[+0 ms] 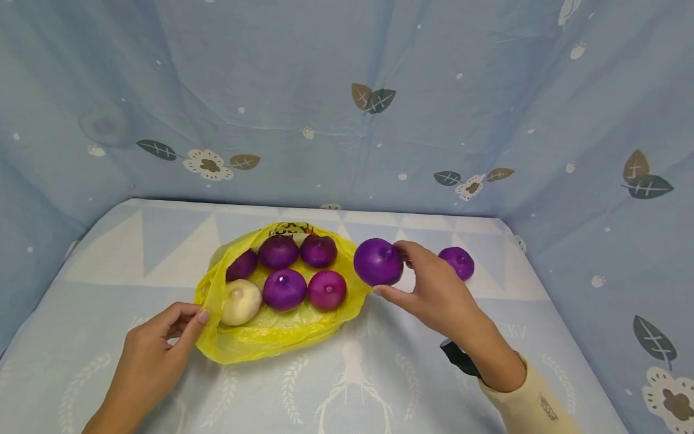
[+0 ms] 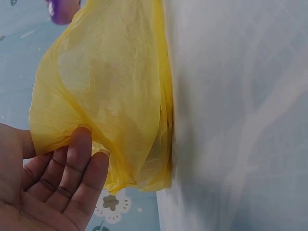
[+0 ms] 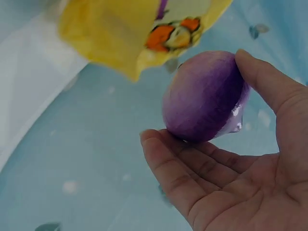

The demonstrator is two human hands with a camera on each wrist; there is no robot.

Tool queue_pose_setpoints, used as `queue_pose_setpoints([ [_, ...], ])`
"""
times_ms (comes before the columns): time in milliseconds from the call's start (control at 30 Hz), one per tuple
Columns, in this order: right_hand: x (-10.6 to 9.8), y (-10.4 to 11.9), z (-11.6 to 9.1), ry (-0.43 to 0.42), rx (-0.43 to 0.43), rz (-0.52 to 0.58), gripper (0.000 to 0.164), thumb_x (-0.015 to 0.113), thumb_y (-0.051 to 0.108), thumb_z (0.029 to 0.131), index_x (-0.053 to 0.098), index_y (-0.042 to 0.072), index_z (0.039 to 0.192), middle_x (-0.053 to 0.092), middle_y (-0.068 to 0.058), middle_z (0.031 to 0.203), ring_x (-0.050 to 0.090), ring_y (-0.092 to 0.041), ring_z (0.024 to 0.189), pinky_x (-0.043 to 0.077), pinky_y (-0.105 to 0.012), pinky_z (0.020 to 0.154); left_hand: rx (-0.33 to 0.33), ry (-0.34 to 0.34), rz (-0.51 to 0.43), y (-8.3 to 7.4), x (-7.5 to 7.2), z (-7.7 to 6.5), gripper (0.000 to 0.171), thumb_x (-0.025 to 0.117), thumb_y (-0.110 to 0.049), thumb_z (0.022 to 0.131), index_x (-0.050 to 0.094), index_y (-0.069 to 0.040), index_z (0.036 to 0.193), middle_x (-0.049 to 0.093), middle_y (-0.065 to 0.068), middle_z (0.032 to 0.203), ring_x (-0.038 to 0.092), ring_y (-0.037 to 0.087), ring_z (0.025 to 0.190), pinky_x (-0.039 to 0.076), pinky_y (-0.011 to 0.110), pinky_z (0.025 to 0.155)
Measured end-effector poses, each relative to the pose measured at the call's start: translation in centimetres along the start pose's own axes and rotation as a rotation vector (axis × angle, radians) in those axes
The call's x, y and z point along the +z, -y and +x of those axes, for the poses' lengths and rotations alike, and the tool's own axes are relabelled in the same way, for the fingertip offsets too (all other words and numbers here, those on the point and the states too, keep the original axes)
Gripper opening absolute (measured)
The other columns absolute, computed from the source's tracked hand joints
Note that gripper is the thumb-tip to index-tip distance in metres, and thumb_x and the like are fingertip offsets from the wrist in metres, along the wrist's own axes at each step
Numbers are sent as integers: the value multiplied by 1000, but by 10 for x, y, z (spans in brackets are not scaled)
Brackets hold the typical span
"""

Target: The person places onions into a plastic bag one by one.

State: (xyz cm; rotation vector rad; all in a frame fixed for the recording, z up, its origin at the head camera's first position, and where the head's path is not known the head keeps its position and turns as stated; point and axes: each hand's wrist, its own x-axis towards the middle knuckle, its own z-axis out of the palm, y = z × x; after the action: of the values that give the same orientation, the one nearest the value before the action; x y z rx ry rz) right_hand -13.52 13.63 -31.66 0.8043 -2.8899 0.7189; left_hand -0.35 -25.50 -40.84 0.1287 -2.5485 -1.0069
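A yellow plastic bag (image 1: 255, 343) lies with its mouth spread wide, several purple onions (image 1: 284, 289) and one white onion (image 1: 241, 302) inside. My left hand (image 1: 159, 349) pinches the bag's left rim between thumb and fingers; the left wrist view shows the thin film (image 2: 106, 82) bunched at the fingertips. Held up beside the bag's right rim is another purple onion (image 1: 378, 261), gripped between the thumb and fingers of my right hand (image 1: 439, 289). In the right wrist view this onion (image 3: 204, 96) has its pointed end toward the palm.
One more purple onion (image 1: 457, 263) rests on the table behind my right hand. The table (image 1: 423, 386) has a pale patterned cover, and blue printed curtains (image 1: 303, 90) rise along its back and sides.
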Motion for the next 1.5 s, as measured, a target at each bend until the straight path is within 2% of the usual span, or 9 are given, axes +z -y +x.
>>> queue_pose_setpoints([
  [300, 15, 43, 22, 138, -193, -14, 78, 86, 46, 87, 53, 5, 146, 63, -8, 139, 58, -27, 130, 50, -44, 105, -34, -21, -12, 1, 2, -8, 3, 75, -16, 100, 75, -14, 102, 69, -9, 82, 62, -3, 73, 43, 16, 54],
  [500, 30, 60, 27, 179, -307, -14, 77, 88, 44, 86, 53, 5, 143, 65, -8, 132, 62, -23, 121, 53, -37, 99, -13, -15, -18, 1, 1, -7, 3, 75, -15, 100, 74, -12, 102, 69, -8, 82, 61, -2, 72, 43, 15, 54],
  [700, 51, 73, 32, 238, -364, -14, 71, 87, 45, 86, 55, 12, 141, 62, -4, 131, 58, -17, 120, 51, -33, 100, 4, -19, -20, 2, 1, -5, 5, 76, -14, 99, 74, -10, 101, 69, -8, 81, 61, -2, 72, 43, 14, 54],
  [933, 86, 86, 41, 288, -497, -156, 76, 81, 55, 89, 56, 9, 144, 58, -5, 137, 56, -17, 124, 49, -27, 102, 7, -31, -23, 7, -1, -4, 5, 76, -14, 98, 74, -10, 101, 69, -8, 80, 61, -4, 72, 43, 14, 55],
  [1067, 101, 89, 42, 299, -525, -193, 74, 79, 60, 88, 59, 11, 141, 56, -2, 131, 57, -13, 113, 50, -21, 94, 23, -38, -35, 7, 0, -4, 4, 78, -12, 97, 74, -11, 100, 69, -9, 79, 61, -3, 72, 42, 14, 55],
  [1167, 107, 91, 42, 312, -516, -194, 74, 79, 60, 88, 59, 12, 140, 54, -1, 128, 57, -12, 107, 51, -20, 89, 40, -40, -42, 6, 1, -2, 5, 78, -10, 96, 74, -11, 99, 68, -9, 79, 61, -3, 71, 42, 14, 55],
  [1500, 119, 95, 43, 382, -464, -201, 75, 82, 59, 86, 60, 13, 141, 52, 1, 123, 57, -10, 104, 51, -17, 80, 41, -3, -55, 2, 2, 0, 3, 77, -11, 98, 75, -11, 100, 71, -8, 81, 63, -4, 76, 44, 14, 55],
])
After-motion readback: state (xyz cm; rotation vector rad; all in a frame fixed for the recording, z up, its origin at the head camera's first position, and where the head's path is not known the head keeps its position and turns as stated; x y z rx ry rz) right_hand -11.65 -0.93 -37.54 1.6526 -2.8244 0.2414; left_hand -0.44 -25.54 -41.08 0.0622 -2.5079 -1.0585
